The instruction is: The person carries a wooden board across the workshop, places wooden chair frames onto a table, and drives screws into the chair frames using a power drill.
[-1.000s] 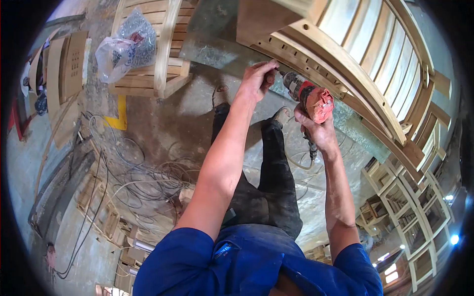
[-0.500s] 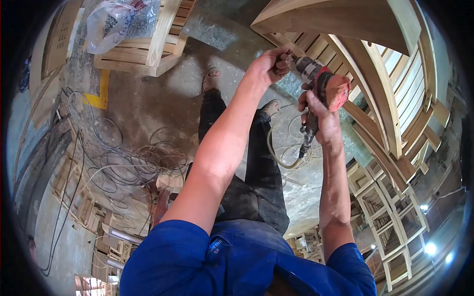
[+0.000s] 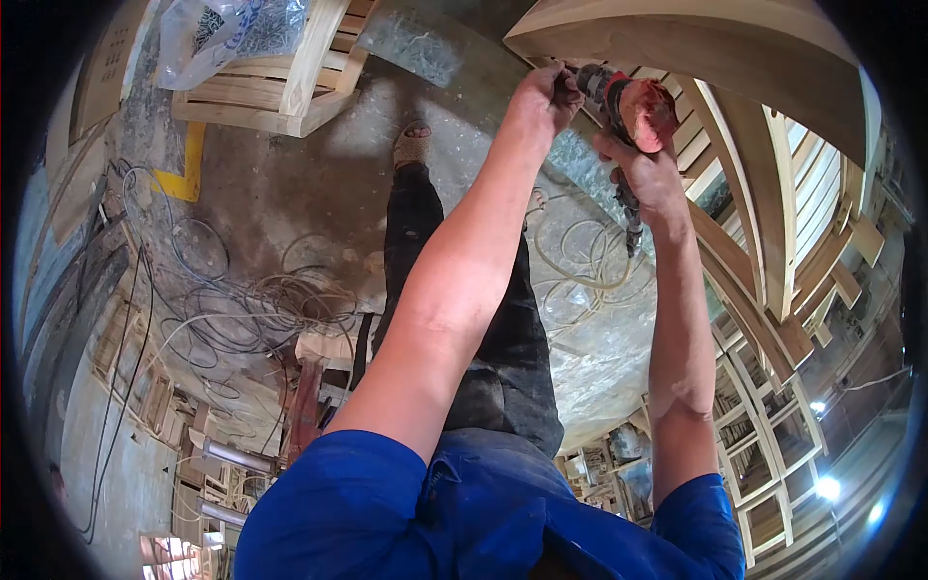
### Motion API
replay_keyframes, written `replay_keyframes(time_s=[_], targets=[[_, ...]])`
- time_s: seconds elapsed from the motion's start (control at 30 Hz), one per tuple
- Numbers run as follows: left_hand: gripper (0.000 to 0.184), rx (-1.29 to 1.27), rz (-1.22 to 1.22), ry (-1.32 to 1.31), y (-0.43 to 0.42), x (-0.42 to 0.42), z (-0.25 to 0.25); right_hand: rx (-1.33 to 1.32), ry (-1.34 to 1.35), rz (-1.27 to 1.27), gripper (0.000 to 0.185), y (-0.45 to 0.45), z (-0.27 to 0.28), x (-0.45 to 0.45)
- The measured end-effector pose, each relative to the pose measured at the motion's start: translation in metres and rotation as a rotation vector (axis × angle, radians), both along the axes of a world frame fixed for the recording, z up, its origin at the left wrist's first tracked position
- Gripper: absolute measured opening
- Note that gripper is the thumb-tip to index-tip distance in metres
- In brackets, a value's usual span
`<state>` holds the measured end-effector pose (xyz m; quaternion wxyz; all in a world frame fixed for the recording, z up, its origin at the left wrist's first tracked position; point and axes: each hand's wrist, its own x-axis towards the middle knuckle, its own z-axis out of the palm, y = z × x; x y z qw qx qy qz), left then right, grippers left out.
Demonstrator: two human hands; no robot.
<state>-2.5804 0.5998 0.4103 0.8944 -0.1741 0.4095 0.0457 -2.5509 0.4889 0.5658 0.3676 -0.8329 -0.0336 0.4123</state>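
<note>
The red-wrapped power tool (image 3: 646,114) sits in the right hand (image 3: 652,179), fingers around its grip — long axis slanting forward-left, nose just beside the curled, bunched fingers of the left hand (image 3: 546,97); whether those pinch anything, I cannot tell. Leftward, a clear plastic bag (image 3: 184,60) of small metal pieces (image 3: 275,32) rests on slatted wood (image 3: 242,124).
</note>
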Motion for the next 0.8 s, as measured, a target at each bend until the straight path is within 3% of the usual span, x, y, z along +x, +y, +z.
replay_keyframes(time_s=[0.07,0.2,0.27,0.47,0.63,0.8], targets=[[0.017,-0.040,0.000,0.168,0.001,0.006,-0.003,-0.010,0.032,0.027,0.028,0.007,0.000,0.004],[0.015,0.028,0.069,0.030,0.000,-0.010,-0.010,-0.119,0.092,0.105,0.030,0.030,0.000,0.019],[0.006,0.428,-0.197,0.205,-0.001,-0.025,-0.006,-0.164,0.139,0.122,0.031,0.042,-0.002,0.024],[0.016,0.732,-0.331,0.201,0.001,-0.106,0.014,-0.137,0.195,0.084,0.028,0.039,-0.014,0.025],[0.022,0.772,-0.464,0.174,0.018,-0.150,0.015,-0.183,0.199,0.088,0.024,0.046,-0.019,0.025],[0.025,0.621,-0.346,0.107,0.032,-0.165,0.015,-0.132,0.200,0.088,0.023,0.044,-0.034,0.029]])
